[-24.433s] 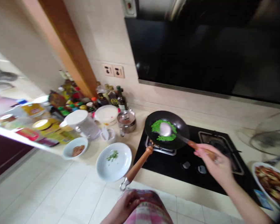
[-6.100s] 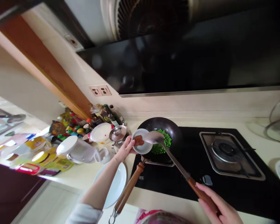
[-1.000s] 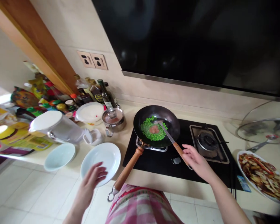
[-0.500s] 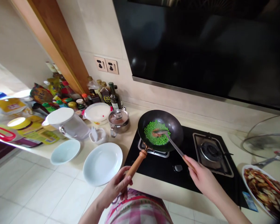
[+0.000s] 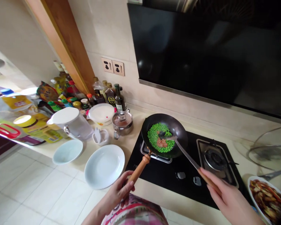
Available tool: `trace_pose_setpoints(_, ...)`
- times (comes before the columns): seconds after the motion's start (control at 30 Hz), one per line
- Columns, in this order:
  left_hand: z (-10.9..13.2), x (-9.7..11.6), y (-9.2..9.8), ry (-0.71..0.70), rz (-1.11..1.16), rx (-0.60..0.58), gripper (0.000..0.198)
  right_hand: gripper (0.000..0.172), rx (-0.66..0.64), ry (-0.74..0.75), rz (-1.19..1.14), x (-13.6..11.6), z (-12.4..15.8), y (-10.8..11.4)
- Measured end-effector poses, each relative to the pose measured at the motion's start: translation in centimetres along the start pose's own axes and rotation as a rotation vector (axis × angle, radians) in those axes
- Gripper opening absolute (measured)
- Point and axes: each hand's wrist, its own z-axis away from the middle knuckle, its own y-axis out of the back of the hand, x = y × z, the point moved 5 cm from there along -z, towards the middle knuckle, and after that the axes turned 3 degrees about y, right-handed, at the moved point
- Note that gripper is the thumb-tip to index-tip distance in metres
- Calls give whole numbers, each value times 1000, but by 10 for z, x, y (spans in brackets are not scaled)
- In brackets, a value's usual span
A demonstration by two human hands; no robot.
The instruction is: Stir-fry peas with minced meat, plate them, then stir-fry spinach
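Along the pale kitchen surface [image 5: 164,195], a wok [image 5: 179,131] sits on the stove [image 5: 152,171], left hand [image 5: 122,189] curled round its handle [image 5: 140,168] and right hand [image 5: 229,193] gripping the spatula [image 5: 188,155], so too brisk a push (those peas [image 5: 155,129] look loose) could roll some out.

on the left of the black stove [image 5: 159,175], a round dark pan [image 5: 179,129] with a brown wooden handle [image 5: 140,168], with bright green peas [image 5: 154,134] and pinkish meat [image 5: 162,143] inside, and a long spatula [image 5: 188,155] slanting down into them.
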Motion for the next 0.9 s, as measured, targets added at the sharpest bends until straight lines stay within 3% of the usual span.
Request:
trace_pose_setpoints(0.1,0,0,1,0,-9,5,58,45,-30,-1,-12,-5,11,-5)
trace_pose_setpoints(0.2,1,1,2,3,-19,16,59,48,-29,-92,30,-12,-6,-25)
trace_pose_setpoints(0.3,1,1,-1,12,-38,-14,59,49,-32,-85,44,-16,-26,-36)
trace_pose_setpoints(0.43,5,2,-3,-3,-63,0,57,49,-41,-149,50,-8,-33,-25)
trace_pose_setpoints(0.57,10,1,-4,8,-58,12,58,44,-20,-109,-18,-6,-5,-4)
trace_pose_setpoints(0.67,11,2,-5,12,-50,17,58,44,-34,-39,-46,-12,8,-5)
trace_pose_setpoints(0.77,12,3,-5,10,-49,37,59,47,-34,-111,6,-12,-10,-16)
trace_pose_setpoints(0.9,12,1,-6,19,-63,28,61,45,60,-168,-4,-8,-47,-19)
